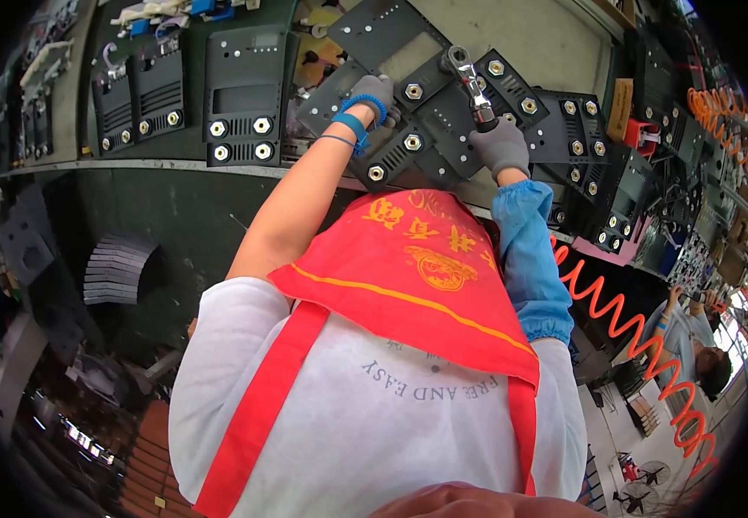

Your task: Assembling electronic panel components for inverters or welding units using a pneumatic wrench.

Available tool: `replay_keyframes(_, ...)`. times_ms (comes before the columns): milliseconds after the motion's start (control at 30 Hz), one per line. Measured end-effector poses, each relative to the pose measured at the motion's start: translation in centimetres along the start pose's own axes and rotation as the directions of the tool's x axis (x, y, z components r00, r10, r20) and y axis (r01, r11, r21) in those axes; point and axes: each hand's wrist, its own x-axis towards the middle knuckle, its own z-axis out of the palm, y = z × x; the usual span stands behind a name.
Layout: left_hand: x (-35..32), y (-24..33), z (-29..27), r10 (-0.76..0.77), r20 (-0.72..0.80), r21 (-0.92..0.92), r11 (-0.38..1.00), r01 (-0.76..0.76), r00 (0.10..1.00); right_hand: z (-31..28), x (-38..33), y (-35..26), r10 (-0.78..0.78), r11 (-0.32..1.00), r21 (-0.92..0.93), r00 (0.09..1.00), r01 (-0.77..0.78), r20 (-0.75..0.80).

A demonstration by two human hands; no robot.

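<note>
R hand (501, 145), gloved, had its fingers closed round a ratchet wrench (469, 82) over a black panel (443, 121) on the bench (555, 39). L hand (374, 93) gripped the panel's edge. Risk: wrench could slip off a nut (414, 91) just left of R fingers if tilted.

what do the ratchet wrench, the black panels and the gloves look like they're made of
Ratchet wrench: polished, chrome-like metal, with bright glints on head and handle. Black panel: matte black, slotted; plastic or coated sheet metal, unclear. Its terminal nuts look like shiny metal. Gloves on left hand and right hand: grey knit fabric, soft and dull.
</note>
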Motion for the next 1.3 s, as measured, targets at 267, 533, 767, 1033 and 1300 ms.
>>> replay_keyframes(267,0.8,-0.8,1.3,0.025,-0.094,0.083,0.996,-0.017,0.995,0.5,-0.4,-0.5,0.048,0.998,0.032,0.999,-0.047,-0.011)
replay_keyframes(533,1.4,-1.6,1.8,-0.079,-0.073,-0.181,0.981,0.065,0.994,0.2,-0.3,-0.8,0.082,0.997,-0.007,0.997,-0.082,-0.004)
replay_keyframes(767,0.6,-1.0,2.0,-0.027,-0.094,-0.091,0.996,0.019,0.995,-0.4,0.0,-0.7,0.101,0.994,-0.051,0.995,-0.101,0.002)
replay_keyframes(1033,3.0,-1.9,1.6,0.076,-0.11,0.073,0.995,-0.069,0.991,-0.5,-0.1,0.4,0.038,0.997,-0.074,0.999,-0.038,-0.008)
replay_keyframes(1300,7.4,-3.7,0.8,0.307,0.022,0.475,0.834,-0.28,0.952,1.0,-4.1,-0.5,-0.212,0.977,0.001,0.977,0.212,0.004)
